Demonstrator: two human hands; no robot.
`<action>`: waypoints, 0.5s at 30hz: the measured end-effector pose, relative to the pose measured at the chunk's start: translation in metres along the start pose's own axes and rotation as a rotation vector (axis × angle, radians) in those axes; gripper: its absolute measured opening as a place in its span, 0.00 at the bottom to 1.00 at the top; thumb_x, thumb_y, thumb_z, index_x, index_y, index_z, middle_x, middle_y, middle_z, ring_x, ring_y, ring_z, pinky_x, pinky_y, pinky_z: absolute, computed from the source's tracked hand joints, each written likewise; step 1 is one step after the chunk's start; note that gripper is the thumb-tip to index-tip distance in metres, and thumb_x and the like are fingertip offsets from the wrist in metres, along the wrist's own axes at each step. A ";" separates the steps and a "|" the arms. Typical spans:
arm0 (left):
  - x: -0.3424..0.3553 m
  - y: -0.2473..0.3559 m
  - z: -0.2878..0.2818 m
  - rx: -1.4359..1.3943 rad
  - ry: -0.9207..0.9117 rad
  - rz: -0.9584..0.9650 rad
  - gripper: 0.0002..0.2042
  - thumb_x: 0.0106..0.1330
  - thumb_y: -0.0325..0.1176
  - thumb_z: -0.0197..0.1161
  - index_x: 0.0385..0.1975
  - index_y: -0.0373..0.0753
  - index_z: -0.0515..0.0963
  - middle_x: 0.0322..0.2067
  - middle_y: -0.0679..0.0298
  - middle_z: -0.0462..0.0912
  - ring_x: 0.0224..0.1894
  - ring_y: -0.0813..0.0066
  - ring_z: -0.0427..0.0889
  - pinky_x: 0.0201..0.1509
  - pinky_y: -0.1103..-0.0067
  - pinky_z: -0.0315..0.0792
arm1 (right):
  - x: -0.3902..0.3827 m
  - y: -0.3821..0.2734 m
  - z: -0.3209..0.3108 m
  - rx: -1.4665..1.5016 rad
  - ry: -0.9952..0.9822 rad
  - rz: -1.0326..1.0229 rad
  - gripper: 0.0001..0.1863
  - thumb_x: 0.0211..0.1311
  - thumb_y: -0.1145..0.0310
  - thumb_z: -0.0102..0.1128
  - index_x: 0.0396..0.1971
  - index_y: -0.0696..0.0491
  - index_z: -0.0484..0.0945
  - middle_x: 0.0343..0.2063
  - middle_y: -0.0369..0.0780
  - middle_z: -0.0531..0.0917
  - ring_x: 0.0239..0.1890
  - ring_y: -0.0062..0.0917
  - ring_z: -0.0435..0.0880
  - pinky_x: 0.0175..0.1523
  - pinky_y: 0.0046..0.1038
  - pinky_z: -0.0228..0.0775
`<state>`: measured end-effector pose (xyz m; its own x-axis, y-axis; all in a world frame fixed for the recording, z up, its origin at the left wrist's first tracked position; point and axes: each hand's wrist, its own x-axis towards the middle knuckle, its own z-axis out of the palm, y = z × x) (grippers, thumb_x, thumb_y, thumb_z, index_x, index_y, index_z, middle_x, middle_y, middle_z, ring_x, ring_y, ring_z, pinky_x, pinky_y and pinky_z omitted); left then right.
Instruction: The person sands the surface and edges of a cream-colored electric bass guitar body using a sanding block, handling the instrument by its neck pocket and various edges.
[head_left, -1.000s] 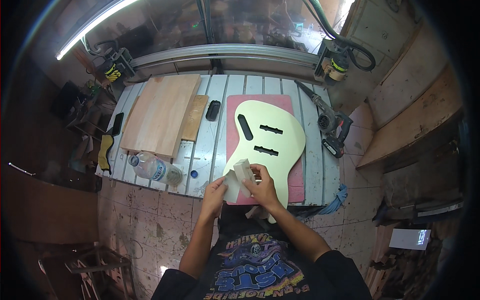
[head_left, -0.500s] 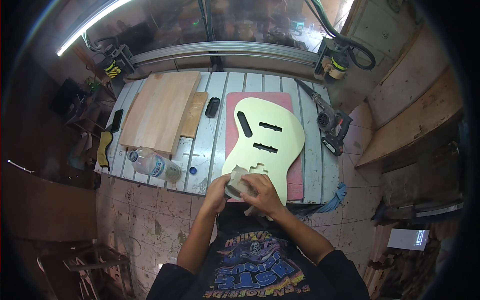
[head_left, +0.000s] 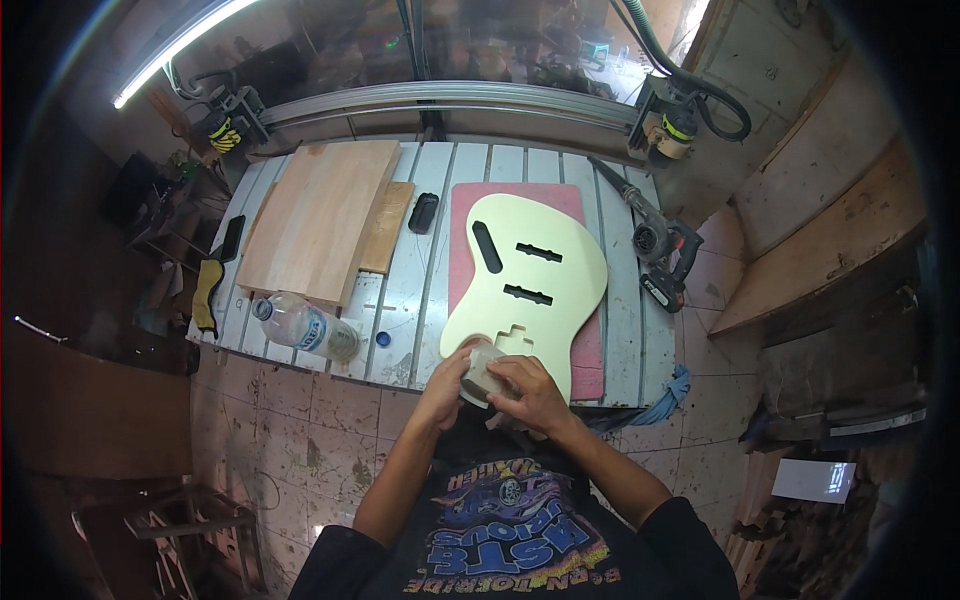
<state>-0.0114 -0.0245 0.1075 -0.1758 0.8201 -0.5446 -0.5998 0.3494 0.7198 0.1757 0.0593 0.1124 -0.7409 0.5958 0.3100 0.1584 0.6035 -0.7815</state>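
A cream-coloured electric guitar body (head_left: 560,300) with dark routed slots lies flat on a pink pad (head_left: 463,235). Over its near end, both hands are together on a folded greyish-beige sheet (head_left: 484,372) that looks like sandpaper. My left hand (head_left: 443,388) grips the sheet's left side, fingers closed. From the right, my right hand (head_left: 530,392) presses its bent fingers against the sheet. Whether something lies inside the fold is hidden by the fingers.
The slatted table (head_left: 405,290) also bears a wooden board (head_left: 320,215), a plastic bottle (head_left: 305,327), a blue cap (head_left: 383,339) and a small black case (head_left: 424,212). A cordless blower (head_left: 655,245) lies at right. A blue rag (head_left: 668,397) hangs at the near right corner.
The sheet's raised upper edge has folded down, and it now looks more compact between my hands. My right hand has shifted slightly rightward; the guitar body stays on its pad.
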 end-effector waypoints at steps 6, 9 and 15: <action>-0.012 0.014 0.024 -0.314 -0.208 0.007 0.21 0.77 0.37 0.50 0.67 0.41 0.67 0.60 0.59 0.76 0.61 0.68 0.78 0.59 0.71 0.80 | -0.003 0.012 -0.010 0.306 0.091 0.258 0.29 0.58 0.63 0.76 0.59 0.55 0.81 0.53 0.46 0.84 0.55 0.33 0.84 0.58 0.33 0.77; -0.016 0.013 0.029 -0.329 -0.274 0.073 0.22 0.77 0.37 0.52 0.68 0.40 0.68 0.60 0.61 0.75 0.64 0.68 0.75 0.62 0.70 0.78 | -0.003 0.015 -0.011 0.393 0.144 0.272 0.30 0.60 0.63 0.75 0.60 0.57 0.79 0.52 0.45 0.84 0.55 0.31 0.83 0.57 0.33 0.78; -0.010 -0.004 0.028 0.076 -0.209 0.339 0.26 0.74 0.37 0.65 0.69 0.38 0.69 0.62 0.64 0.72 0.63 0.69 0.75 0.64 0.69 0.76 | -0.006 -0.001 -0.007 0.618 0.195 0.365 0.31 0.63 0.63 0.74 0.63 0.60 0.76 0.52 0.43 0.83 0.55 0.28 0.83 0.60 0.31 0.77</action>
<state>0.0145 -0.0213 0.1226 -0.1866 0.9663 -0.1772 -0.4745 0.0693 0.8775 0.1845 0.0590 0.1150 -0.5732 0.8193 0.0178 -0.0667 -0.0250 -0.9975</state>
